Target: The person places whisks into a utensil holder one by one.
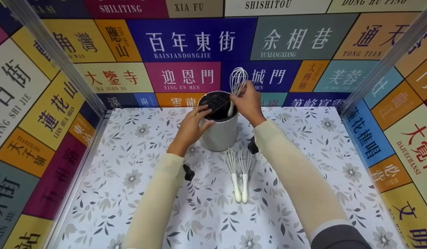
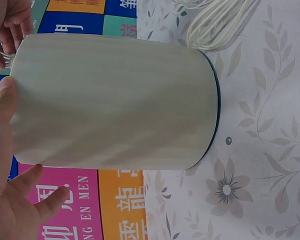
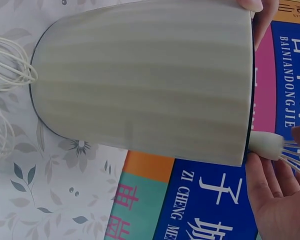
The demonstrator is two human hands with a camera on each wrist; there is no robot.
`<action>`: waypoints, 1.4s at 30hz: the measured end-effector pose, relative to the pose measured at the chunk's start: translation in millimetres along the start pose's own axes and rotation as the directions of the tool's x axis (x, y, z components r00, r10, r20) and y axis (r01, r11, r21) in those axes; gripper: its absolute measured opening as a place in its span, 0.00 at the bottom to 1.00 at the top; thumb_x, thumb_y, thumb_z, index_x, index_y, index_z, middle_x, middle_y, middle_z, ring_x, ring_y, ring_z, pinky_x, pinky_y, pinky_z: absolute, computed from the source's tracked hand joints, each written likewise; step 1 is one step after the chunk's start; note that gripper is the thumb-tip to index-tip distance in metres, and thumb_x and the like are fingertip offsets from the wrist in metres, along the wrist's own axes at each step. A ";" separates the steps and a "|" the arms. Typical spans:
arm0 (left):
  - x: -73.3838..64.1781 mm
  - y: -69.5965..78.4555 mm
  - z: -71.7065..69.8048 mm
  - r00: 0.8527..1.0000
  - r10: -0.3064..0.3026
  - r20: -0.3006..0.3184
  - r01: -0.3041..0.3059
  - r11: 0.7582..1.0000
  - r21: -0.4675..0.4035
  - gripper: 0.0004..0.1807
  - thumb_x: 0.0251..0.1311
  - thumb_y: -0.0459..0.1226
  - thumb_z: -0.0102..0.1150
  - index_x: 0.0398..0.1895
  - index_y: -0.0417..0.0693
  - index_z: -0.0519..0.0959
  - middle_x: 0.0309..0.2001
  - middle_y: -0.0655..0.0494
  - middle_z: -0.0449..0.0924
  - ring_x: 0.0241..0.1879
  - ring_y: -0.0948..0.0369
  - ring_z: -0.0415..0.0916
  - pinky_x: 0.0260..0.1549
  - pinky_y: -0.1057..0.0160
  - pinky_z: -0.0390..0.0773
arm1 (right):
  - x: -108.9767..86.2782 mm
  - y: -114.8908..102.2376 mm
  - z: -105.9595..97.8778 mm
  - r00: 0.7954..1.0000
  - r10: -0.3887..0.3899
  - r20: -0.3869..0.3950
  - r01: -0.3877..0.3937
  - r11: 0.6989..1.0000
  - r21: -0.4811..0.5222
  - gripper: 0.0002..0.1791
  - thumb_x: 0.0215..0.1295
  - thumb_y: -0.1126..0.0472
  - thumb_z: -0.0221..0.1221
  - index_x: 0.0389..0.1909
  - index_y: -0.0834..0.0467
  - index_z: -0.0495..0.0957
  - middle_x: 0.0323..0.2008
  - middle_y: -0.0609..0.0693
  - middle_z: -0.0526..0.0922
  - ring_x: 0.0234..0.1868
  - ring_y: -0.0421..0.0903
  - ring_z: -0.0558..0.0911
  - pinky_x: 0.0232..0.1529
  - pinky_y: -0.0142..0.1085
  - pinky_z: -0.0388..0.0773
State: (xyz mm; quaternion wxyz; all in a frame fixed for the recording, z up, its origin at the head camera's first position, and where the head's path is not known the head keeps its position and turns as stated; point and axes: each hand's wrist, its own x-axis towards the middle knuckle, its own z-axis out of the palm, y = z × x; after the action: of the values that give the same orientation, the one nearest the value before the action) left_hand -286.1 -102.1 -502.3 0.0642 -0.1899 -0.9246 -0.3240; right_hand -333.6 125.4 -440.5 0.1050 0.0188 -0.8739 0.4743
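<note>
A grey-white cylindrical container (image 1: 218, 135) stands upright toward the back of the table, its inside black with a ridged dark shape. My left hand (image 1: 191, 128) touches its rim on the left, fingers extended over the opening and thumb at the front. In the left wrist view, the thumb (image 2: 6, 92) lies at the rim. My right hand (image 1: 249, 100) pinches a whisk (image 1: 239, 77) by the lower part of its wires. This whisk is wires-up, its pale handle (image 1: 231, 109) reaching down inside the container's right side; the handle's lower end is hidden.
Two more wire whisks lie side by side in front of the container, a left whisk (image 1: 236, 186) and a right whisk (image 1: 245, 186), wires toward it. A floral cloth (image 1: 130, 204) covers the table. Printed panels (image 1: 189, 38) and clear corner posts (image 1: 61, 58) enclose the back and sides.
</note>
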 end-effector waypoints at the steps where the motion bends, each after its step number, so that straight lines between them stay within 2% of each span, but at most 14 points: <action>1: 0.0 0.0 -0.2 1.000 -0.002 0.002 0.002 1.000 -0.001 0.31 0.70 0.56 0.57 0.72 0.57 0.73 0.75 0.59 0.66 0.75 0.53 0.63 0.76 0.50 0.62 | 0.4 0.2 -0.4 1.000 0.003 0.002 -0.003 1.000 -0.007 0.21 0.65 0.56 0.67 0.52 0.59 0.69 0.47 0.56 0.84 0.49 0.50 0.85 0.50 0.44 0.82; 8: 0.5 0.5 -0.4 1.000 -0.008 0.006 0.008 1.000 0.003 0.31 0.70 0.56 0.57 0.72 0.57 0.73 0.75 0.59 0.66 0.75 0.53 0.63 0.75 0.51 0.62 | 0.6 -0.2 -1.9 1.000 -0.008 0.005 0.008 1.000 0.012 0.38 0.61 0.53 0.70 0.69 0.55 0.64 0.55 0.59 0.81 0.49 0.51 0.87 0.50 0.45 0.84; 11: 0.8 0.8 -0.5 1.000 -0.007 0.003 0.007 1.000 0.005 0.30 0.70 0.56 0.57 0.72 0.57 0.74 0.75 0.59 0.66 0.75 0.53 0.64 0.75 0.51 0.63 | 0.8 0.1 -1.8 1.000 -0.023 0.006 0.023 0.999 0.025 0.40 0.61 0.51 0.71 0.71 0.53 0.64 0.57 0.59 0.81 0.49 0.51 0.87 0.50 0.46 0.84; 15: 1.5 1.3 -0.4 1.000 -0.008 0.001 0.008 1.000 0.003 0.30 0.70 0.56 0.57 0.72 0.57 0.74 0.75 0.59 0.66 0.75 0.53 0.63 0.76 0.51 0.62 | -0.5 -1.4 -3.6 0.999 -0.040 0.013 0.040 0.999 0.014 0.40 0.62 0.48 0.70 0.72 0.46 0.64 0.60 0.56 0.79 0.50 0.50 0.85 0.51 0.47 0.83; 18: 1.6 1.1 -0.3 1.000 -0.003 -0.003 0.003 1.000 0.008 0.30 0.70 0.56 0.57 0.72 0.56 0.74 0.75 0.59 0.66 0.75 0.53 0.63 0.75 0.51 0.62 | -1.7 -3.5 -5.5 0.998 -0.058 0.015 0.058 0.998 -0.003 0.38 0.64 0.46 0.69 0.73 0.41 0.65 0.60 0.54 0.79 0.51 0.49 0.83 0.53 0.47 0.82; 21: 1.0 0.6 -0.3 1.000 0.008 -0.011 -0.008 1.000 0.015 0.31 0.70 0.56 0.56 0.72 0.56 0.74 0.74 0.58 0.67 0.74 0.53 0.64 0.75 0.51 0.63 | -1.7 -4.0 -6.4 0.997 -0.071 0.012 0.072 0.997 -0.009 0.36 0.64 0.44 0.68 0.72 0.41 0.67 0.59 0.52 0.79 0.52 0.49 0.83 0.54 0.46 0.82; 25: 0.4 0.3 0.1 1.000 0.014 -0.015 -0.014 1.000 0.013 0.31 0.70 0.56 0.56 0.72 0.56 0.74 0.74 0.58 0.67 0.74 0.53 0.64 0.75 0.50 0.64 | -1.4 -2.6 -6.5 0.997 -0.081 0.005 0.081 0.997 0.000 0.33 0.64 0.43 0.68 0.69 0.44 0.71 0.59 0.54 0.80 0.53 0.50 0.83 0.56 0.46 0.81; 32: 0.8 0.5 0.1 1.000 0.006 -0.011 -0.006 1.000 0.008 0.31 0.70 0.56 0.56 0.72 0.56 0.74 0.74 0.58 0.67 0.74 0.53 0.64 0.75 0.50 0.63 | -2.3 1.7 -5.8 0.995 -0.103 -0.008 0.103 0.995 -0.011 0.25 0.65 0.44 0.67 0.58 0.52 0.78 0.57 0.54 0.81 0.55 0.50 0.83 0.58 0.44 0.80; 42: 1.4 1.9 -0.4 1.000 0.002 -0.013 -0.002 1.000 0.015 0.31 0.70 0.56 0.57 0.71 0.55 0.74 0.74 0.57 0.67 0.74 0.53 0.65 0.75 0.51 0.64 | -5.4 2.0 -4.6 0.994 -0.107 0.027 0.108 0.994 -0.027 0.27 0.63 0.44 0.69 0.57 0.54 0.78 0.55 0.55 0.82 0.54 0.51 0.83 0.58 0.45 0.81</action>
State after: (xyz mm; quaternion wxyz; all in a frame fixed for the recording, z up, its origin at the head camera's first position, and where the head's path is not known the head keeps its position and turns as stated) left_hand -286.6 -100.5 -500.6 0.0722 -0.1881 -0.9264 -0.3181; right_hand -327.8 130.0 -440.8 0.1195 0.0704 -0.8796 0.4551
